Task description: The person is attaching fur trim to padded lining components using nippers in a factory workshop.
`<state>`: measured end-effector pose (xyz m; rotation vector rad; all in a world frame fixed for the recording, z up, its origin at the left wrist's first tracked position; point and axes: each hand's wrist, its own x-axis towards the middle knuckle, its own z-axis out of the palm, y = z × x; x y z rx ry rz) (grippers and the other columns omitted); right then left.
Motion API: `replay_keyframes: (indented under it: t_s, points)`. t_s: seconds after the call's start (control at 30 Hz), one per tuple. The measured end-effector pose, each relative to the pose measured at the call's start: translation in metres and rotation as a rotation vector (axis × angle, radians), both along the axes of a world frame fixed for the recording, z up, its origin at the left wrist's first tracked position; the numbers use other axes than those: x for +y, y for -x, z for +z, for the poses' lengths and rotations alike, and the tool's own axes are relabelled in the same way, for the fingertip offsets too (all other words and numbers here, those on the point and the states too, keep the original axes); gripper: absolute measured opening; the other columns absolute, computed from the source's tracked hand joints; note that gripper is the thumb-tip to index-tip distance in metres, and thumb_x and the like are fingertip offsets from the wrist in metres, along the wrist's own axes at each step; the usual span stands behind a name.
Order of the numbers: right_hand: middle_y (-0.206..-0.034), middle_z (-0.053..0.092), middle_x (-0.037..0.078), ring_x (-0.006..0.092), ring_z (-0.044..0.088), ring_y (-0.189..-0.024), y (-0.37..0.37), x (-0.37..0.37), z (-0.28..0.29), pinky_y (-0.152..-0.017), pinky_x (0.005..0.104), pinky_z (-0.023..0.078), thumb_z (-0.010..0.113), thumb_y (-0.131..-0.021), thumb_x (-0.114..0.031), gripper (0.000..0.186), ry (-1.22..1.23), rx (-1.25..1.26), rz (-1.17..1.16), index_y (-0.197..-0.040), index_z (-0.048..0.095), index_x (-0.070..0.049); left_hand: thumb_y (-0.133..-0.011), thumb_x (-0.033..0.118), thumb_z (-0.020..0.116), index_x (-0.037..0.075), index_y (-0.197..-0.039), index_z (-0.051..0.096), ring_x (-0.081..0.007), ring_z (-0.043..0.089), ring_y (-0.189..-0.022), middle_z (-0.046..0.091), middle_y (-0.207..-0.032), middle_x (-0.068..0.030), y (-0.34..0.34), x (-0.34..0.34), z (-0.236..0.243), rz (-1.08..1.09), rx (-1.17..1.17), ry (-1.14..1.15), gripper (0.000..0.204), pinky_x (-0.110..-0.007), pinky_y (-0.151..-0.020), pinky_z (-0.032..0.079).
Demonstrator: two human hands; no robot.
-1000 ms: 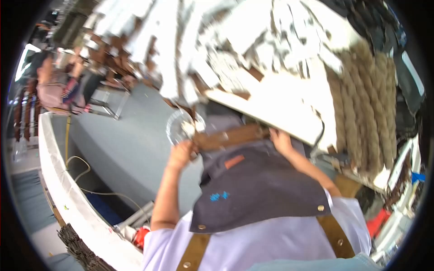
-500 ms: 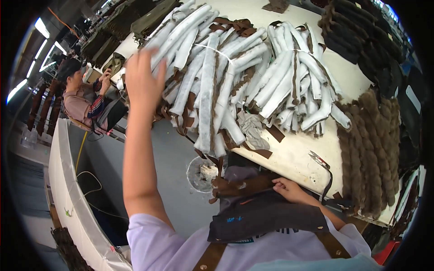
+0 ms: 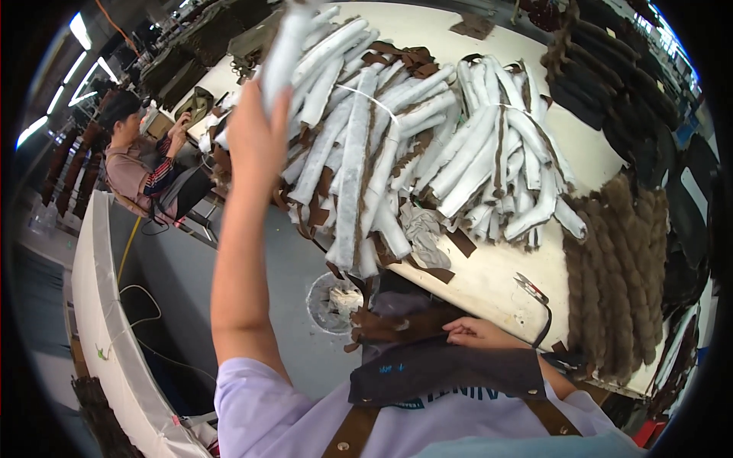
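My left hand point(image 3: 258, 141) is raised on the left, closed on a white padded strip point(image 3: 281, 53) that is blurred at its upper end. Below and right of it, bundles of similar strips with brown edging point(image 3: 355, 153) lie tied on the table. My right hand point(image 3: 469, 333) is low at my apron point(image 3: 450, 370), its fingers curled at the end of a brown strip point(image 3: 385, 327). Near that strip, a clear container point(image 3: 319, 305) with pale scraps sits under the table edge.
A cream table point(image 3: 504, 275) carries snips point(image 3: 533, 287), brown fur strips point(image 3: 615, 275) and dark fur point(image 3: 603, 69). A seated co-worker point(image 3: 134, 153) works at the upper left. A pale curved barrier point(image 3: 103, 298) and loose cables line the left side.
My left hand left the brown strip, reached up to the bundle open, and now grips a white strip. My right hand stays low at the brown strip.
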<state>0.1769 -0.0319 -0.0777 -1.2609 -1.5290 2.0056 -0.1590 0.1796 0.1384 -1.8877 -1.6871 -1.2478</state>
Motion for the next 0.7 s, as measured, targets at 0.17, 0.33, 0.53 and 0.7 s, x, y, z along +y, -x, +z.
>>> replay_keyframes:
  t_s: [0.17,0.33,0.53,0.7]
  points:
    - [-0.101,0.055,0.007,0.0155,0.052,-0.092,0.028,0.052,0.104,-0.078,0.0314,0.043,0.054,-0.087,-0.027,0.041,-0.072,0.849,-0.383,-0.12,0.043,-0.006,-0.079,0.02,0.063,0.0,-0.103,0.049,-0.0279,0.059,-0.082,0.058,-0.087,-0.0175,-0.088,-0.145,-0.095,-0.773,-0.337,0.638,0.034,-0.037,-0.072,0.046]
    - [-0.078,0.05,0.003,0.0129,0.05,-0.071,0.016,0.099,0.095,-0.066,0.0288,0.045,0.058,-0.084,-0.023,0.023,-0.03,1.023,-0.642,-0.098,0.051,-0.005,-0.085,0.016,0.057,0.004,-0.101,0.047,-0.0103,0.054,-0.074,0.055,-0.081,-0.0045,-0.141,-0.175,-0.161,-1.148,-0.922,1.285,0.022,-0.026,-0.065,0.045]
    - [-0.072,0.049,0.002,0.0118,0.048,-0.065,0.0,0.099,0.12,-0.064,0.026,0.043,0.058,-0.083,-0.016,0.014,-0.264,0.8,-0.666,-0.085,0.05,-0.005,-0.093,0.021,0.042,0.002,-0.106,0.044,-0.0087,0.038,-0.055,0.049,-0.08,-0.0044,-0.124,-0.196,-0.17,-1.078,-1.481,1.657,0.024,-0.022,-0.048,0.034]
    - [-0.076,0.056,0.006,0.0148,0.054,-0.063,-0.034,0.101,0.121,-0.058,0.0271,0.044,0.059,-0.08,-0.01,0.019,-0.553,0.667,-1.104,-0.095,0.049,-0.003,-0.094,0.027,0.041,0.004,-0.087,0.048,-0.0035,0.028,-0.048,0.036,-0.06,0.0041,-0.133,-0.201,-0.18,-1.006,-1.362,1.618,0.025,-0.019,-0.043,0.025]
